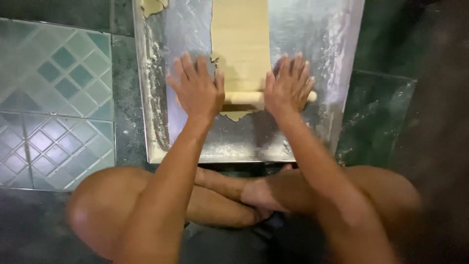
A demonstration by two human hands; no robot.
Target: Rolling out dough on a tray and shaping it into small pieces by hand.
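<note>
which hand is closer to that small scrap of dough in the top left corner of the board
Left. The left hand presses on the rolling pin below and slightly right of the dough scrap. The right hand lies farther right, beyond the long dough sheet.

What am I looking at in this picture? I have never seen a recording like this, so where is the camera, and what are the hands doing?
The single picture comes from a camera worn on a person's head, looking straight down. There is no machine here, only two bare hands. The person sits cross-legged on a tiled floor in front of a floured metal board. On the board lies a long, pale strip of dough, rolled thin. The left hand and the right hand rest flat, fingers spread, on the two ends of a wooden rolling pin lying across the near end of the dough. A small scrap of dough sits at the board's far left corner.
</note>
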